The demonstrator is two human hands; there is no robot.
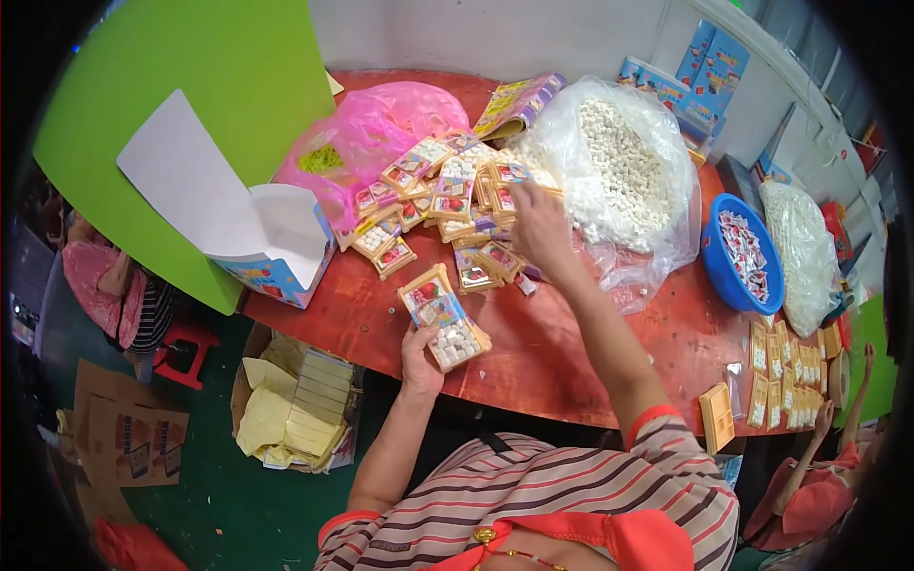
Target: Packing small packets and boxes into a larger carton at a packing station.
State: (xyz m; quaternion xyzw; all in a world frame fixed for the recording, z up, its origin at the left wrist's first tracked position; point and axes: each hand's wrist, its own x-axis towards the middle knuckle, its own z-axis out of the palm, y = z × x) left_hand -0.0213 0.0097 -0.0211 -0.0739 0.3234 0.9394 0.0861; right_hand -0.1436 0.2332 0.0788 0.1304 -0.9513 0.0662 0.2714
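Left hand (pixel 422 360) grips 1 tray (pixel 442 312) from left; right hand (pixel 541 228), grip unclear, touches pile (pixel 453 195).

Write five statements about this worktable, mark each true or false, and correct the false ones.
1. The left hand holds a tan plastic tray containing white pieces. True.
2. The round blue plastic basin stands left of the clear plastic bag of white pieces. False: the basin stands right of it.
3. The right hand is at the heap of tan trays. True.
4. The open blue-and-white cardboard box is at the red table's right end. False: the box is at the left.
5. A translucent pink plastic bag lies beside the heap. True.
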